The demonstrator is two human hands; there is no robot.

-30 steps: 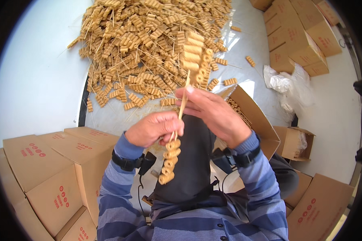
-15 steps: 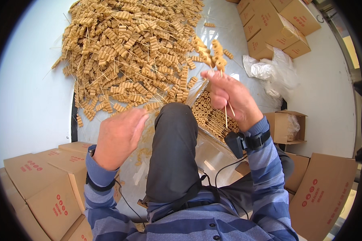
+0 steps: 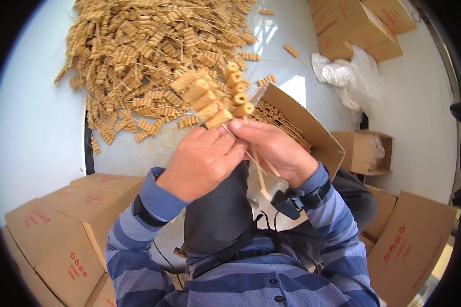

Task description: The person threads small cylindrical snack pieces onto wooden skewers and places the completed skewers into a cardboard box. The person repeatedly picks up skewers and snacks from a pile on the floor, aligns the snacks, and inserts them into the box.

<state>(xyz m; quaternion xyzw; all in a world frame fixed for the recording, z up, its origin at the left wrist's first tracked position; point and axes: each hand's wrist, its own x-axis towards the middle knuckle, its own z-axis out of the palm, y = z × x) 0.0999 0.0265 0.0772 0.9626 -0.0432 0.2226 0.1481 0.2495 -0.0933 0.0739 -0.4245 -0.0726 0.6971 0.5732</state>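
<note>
My left hand (image 3: 205,159) is closed on a skewer of tan, tube-like rolled food pieces (image 3: 202,100), its rolls tilted up and away. Against it, my right hand (image 3: 279,148) grips at least one more such skewer (image 3: 238,89), the thumb and fingers pinching the thin sticks. Below the right hand, bare stick ends (image 3: 261,179) cross one another. Both hands touch above my knee; their fingers partly hide the sticks. Just behind the right hand stands an open carton (image 3: 312,120) holding packed skewers (image 3: 284,123), partly covered by that hand.
A large heap of loose skewers (image 3: 138,61) covers the far left and middle floor. Stacked cartons (image 3: 66,220) stand at left, with more cartons (image 3: 351,28) at far right. Crumpled clear plastic (image 3: 351,77) and a small open carton (image 3: 363,151) lie at right.
My right hand has moved left and down with its skewers. My left hand has come up to the right, now showing a skewer of rolls, and the two hands meet.
</note>
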